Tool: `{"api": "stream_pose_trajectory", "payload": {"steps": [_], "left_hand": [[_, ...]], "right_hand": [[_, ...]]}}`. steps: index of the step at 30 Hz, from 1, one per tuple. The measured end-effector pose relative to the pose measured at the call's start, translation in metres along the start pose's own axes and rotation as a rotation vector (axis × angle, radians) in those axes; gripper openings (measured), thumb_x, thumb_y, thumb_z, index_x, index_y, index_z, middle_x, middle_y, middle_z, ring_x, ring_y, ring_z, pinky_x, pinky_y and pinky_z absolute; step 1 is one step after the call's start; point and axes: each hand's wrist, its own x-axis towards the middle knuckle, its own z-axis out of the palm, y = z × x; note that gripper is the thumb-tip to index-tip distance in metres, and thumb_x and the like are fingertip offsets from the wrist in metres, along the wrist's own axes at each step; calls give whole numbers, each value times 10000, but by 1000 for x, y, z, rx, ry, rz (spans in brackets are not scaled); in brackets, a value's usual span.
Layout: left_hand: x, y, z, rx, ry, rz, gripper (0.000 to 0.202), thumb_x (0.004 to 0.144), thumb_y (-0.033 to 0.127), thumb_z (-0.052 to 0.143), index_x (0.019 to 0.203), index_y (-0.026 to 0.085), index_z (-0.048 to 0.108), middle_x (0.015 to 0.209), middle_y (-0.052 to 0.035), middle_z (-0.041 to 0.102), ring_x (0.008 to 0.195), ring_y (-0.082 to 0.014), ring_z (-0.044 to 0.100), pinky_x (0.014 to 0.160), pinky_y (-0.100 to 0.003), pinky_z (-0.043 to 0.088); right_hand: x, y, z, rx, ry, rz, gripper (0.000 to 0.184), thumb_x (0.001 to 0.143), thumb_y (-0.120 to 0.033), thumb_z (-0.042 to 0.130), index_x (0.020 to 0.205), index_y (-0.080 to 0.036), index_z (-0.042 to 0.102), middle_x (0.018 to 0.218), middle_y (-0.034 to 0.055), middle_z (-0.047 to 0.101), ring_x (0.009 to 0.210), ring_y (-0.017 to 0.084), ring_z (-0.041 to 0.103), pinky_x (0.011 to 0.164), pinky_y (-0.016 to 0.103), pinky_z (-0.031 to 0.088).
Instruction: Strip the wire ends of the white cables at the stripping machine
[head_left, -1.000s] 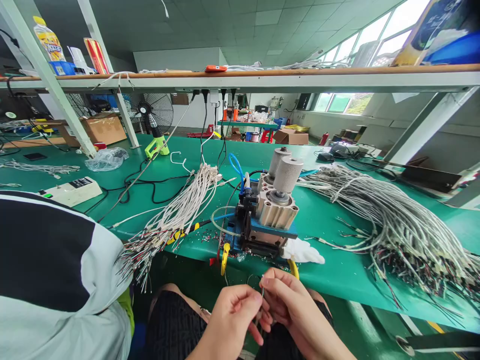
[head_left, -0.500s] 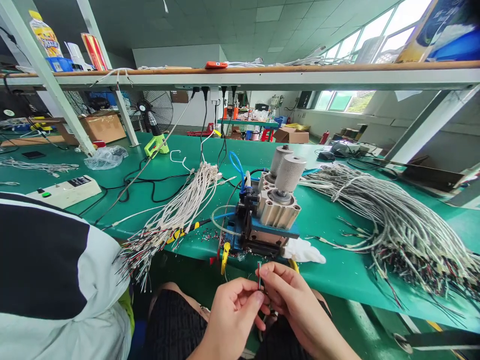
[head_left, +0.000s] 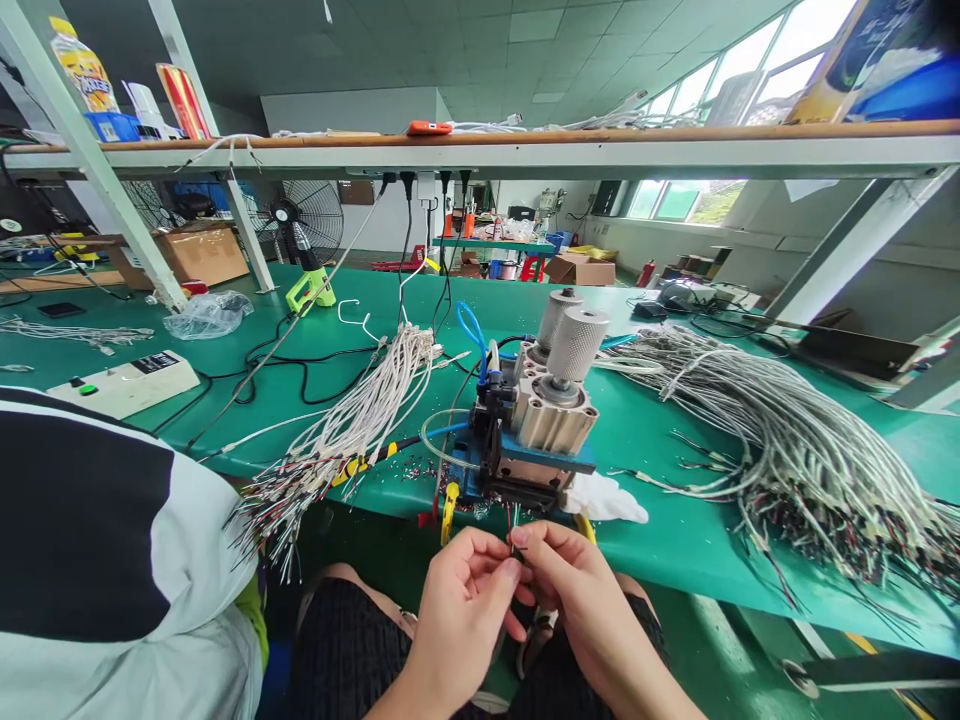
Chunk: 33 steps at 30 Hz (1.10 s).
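Observation:
Both my hands meet just below the front of a small pneumatic machine [head_left: 536, 425] with two knurled metal cylinders on the green bench [head_left: 660, 540]. My left hand [head_left: 463, 598] and my right hand [head_left: 577, 598] pinch the thin coloured wire ends of a cable [head_left: 514, 522], which point up at the machine's front. The rest of the cable drops between my hands and is mostly hidden. A bundle of white cables [head_left: 352, 420] lies left of the machine. A big pile of grey cables [head_left: 787, 440] lies to its right.
A person in a black and white top [head_left: 112, 560] sits close at my left. On the bench are a white control box [head_left: 124, 382], a clear plastic bag [head_left: 206, 314], a green tool [head_left: 309, 290], black cords and a white cloth [head_left: 604, 500]. A shelf [head_left: 525, 150] runs overhead.
Both hands have risen with the wire ends, from lap height up to the machine's front edge. The view has shifted slightly.

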Motion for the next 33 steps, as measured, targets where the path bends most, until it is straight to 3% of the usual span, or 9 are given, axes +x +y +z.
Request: {"api": "stream_pose_trajectory", "payload": {"steps": [8, 17, 22, 33], "left_hand": [[11, 15, 4, 35, 9, 26, 305, 865, 393, 634, 847, 96, 567, 674, -21, 621, 452, -70, 546, 407, -174, 501], [23, 17, 7, -42, 53, 7, 277, 855, 349, 646, 888, 91, 553, 666, -40, 667, 450, -88, 574, 392, -176, 504], [24, 19, 7, -71, 55, -2, 277, 847, 345, 657, 889, 91, 553, 636, -35, 665, 447, -91, 587, 394, -161, 492], [27, 18, 7, -114, 43, -25, 268, 820, 327, 687, 876, 97, 561, 670, -30, 657, 509, -99, 597, 392, -165, 512]], "right_hand": [[1, -2, 9, 136, 44, 6, 434, 585, -443, 885, 654, -107, 620, 561, -36, 490, 491, 51, 421, 424, 161, 311], [12, -2, 16, 308, 75, 106, 419, 591, -392, 892, 656, -144, 561, 504, -68, 437, 434, 46, 321, 352, 170, 287], [11, -6, 20, 357, 93, 131, 425, 552, -370, 906, 628, -145, 554, 464, -74, 430, 409, 50, 346, 335, 171, 290], [11, -3, 23, 352, 136, 64, 415, 545, -361, 904, 645, -146, 564, 459, -78, 415, 412, 54, 332, 302, 159, 296]]}}
